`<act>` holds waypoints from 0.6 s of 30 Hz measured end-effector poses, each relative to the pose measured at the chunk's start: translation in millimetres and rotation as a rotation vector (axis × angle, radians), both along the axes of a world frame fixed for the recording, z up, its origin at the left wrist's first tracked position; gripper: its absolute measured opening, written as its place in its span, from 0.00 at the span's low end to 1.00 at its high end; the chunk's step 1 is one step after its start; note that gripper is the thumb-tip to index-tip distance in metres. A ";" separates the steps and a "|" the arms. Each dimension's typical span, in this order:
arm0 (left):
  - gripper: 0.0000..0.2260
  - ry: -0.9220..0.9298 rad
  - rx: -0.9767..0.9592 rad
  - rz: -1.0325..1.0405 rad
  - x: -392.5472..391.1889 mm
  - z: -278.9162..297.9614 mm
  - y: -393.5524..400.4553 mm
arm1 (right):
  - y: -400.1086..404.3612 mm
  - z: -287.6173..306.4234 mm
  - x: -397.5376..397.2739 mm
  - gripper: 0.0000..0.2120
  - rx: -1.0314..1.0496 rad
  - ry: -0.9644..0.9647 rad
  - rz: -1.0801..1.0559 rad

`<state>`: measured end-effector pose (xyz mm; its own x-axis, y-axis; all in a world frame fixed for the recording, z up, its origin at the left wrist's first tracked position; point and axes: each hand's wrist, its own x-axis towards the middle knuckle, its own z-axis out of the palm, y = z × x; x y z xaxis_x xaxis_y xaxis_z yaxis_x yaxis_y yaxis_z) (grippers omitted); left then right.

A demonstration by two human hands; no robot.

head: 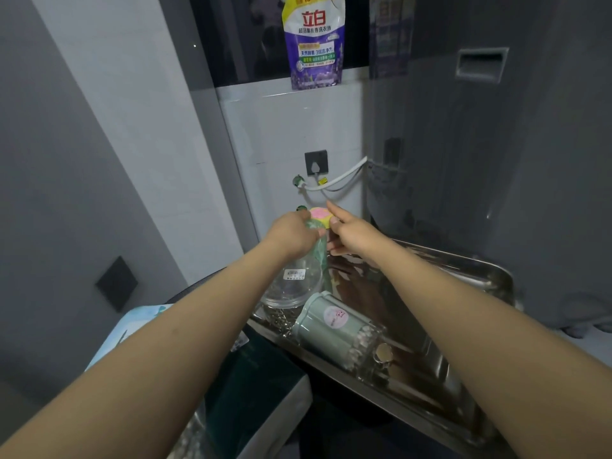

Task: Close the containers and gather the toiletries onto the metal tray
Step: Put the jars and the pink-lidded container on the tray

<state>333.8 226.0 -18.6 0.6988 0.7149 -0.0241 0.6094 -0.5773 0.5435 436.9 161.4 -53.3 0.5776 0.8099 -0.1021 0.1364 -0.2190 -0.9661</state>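
Both hands are raised over the far left end of the metal tray (pixel 490 279). My left hand (pixel 293 235) grips the neck of a clear, tilted bottle (pixel 296 286) with a greenish part running down it. My right hand (pixel 352 235) pinches a round pink and yellow lid (pixel 320 216) at the top of that bottle, with its index finger sticking out. A pale green jar (pixel 326 326) with a round sticker and a clear end full of small beads lies on its side in the tray.
A dark green box (pixel 251 376) and a light blue packet (pixel 139 323) lie left of the tray. On the ledge above hangs a purple detergent pouch (pixel 313 41). The wall behind the hands carries a socket (pixel 315 162) and white cable (pixel 341 180). A grey appliance (pixel 496 160) stands on the right.
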 end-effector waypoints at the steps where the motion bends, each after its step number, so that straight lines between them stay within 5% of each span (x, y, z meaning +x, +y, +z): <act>1: 0.25 -0.008 -0.004 0.000 -0.9 -0.6 -1.3 | -2.7 0.1 -0.3 0.23 0.005 0.010 -0.008; 10: 0.24 -0.049 0.015 0.013 -25.4 19.6 -27.7 | -47.5 17.2 -27.3 0.16 0.006 -0.140 -0.084; 18: 0.20 0.186 0.060 0.014 -95.6 36.9 -63.8 | -108.8 37.0 -91.9 0.10 0.004 -0.387 0.029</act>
<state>238.1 162.2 18.3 0.6760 0.7288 -0.1089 0.7045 -0.5958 0.3857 345.0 52.6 -16.4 0.5493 0.8266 0.1223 0.4975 -0.2060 -0.8426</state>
